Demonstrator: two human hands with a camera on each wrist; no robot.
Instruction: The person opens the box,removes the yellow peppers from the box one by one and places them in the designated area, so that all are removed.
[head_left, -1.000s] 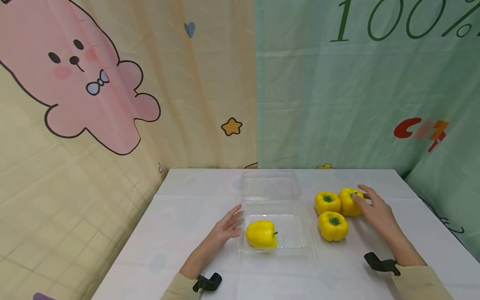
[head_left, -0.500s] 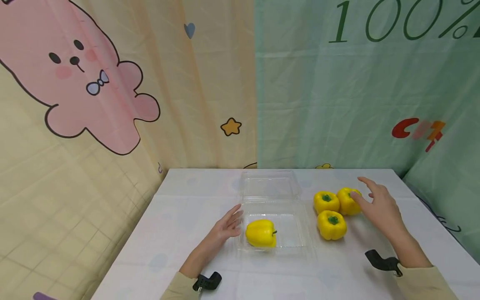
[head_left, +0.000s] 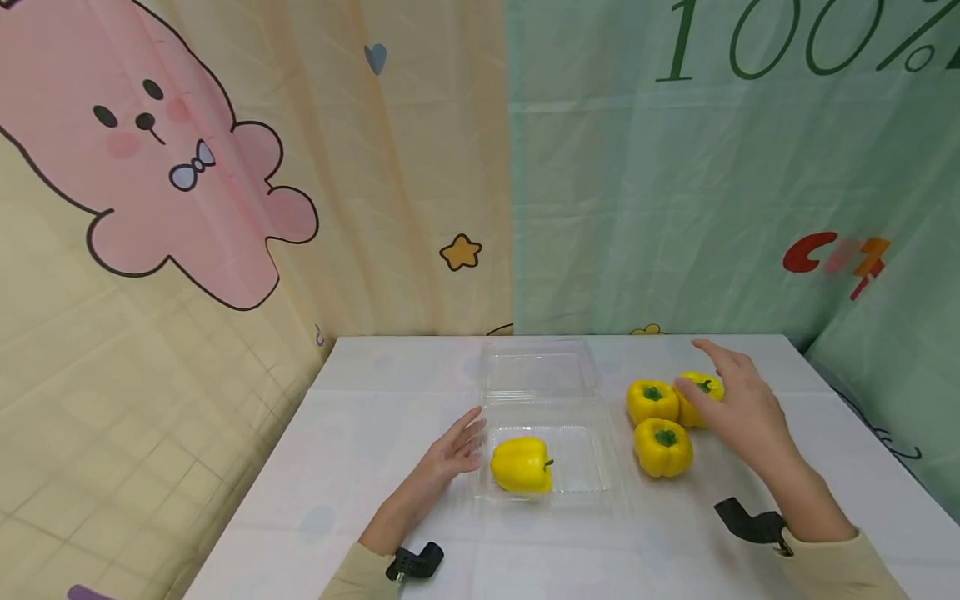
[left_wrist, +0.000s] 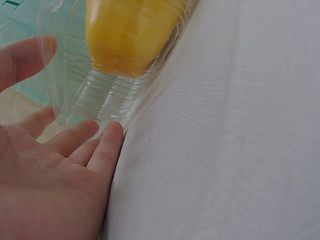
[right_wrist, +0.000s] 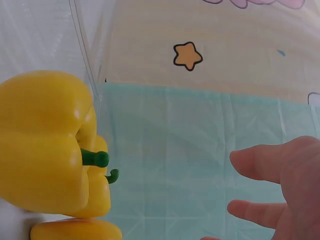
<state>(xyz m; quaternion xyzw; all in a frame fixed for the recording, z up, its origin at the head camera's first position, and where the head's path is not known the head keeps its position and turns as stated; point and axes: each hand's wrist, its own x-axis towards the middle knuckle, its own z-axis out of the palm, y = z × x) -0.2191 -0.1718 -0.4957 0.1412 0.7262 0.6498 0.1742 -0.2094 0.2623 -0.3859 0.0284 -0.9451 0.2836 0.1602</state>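
Observation:
My left hand point(head_left: 442, 468) rests at the left side of an opened clear plastic clamshell box point(head_left: 588, 467), its relaxed fingers point(left_wrist: 107, 150) against the ribbed outer wall and its thumb at the rim. A yellow bell pepper point(head_left: 520, 467) lies on its side in the box's left half. To the right of the box, three more yellow peppers sit bunched with green stems up: one at the back left point(head_left: 651, 402), one in front point(head_left: 663, 450), one at the back right point(head_left: 711, 388). Over that last pepper hovers my right hand point(head_left: 742, 421), thumb and fingers spread, holding nothing.
The box's clear lid point(head_left: 540, 375) lies folded back toward the far edge of the white-covered table point(head_left: 375, 467). Printed curtains point(head_left: 645, 208) hang right behind and beside the table. Black camera mounts point(head_left: 750, 523) sit on both wrists.
My right hand has risen off the back right pepper and shifted slightly left above it, fingers spreading wider. The left hand, the box and the peppers stay where they were.

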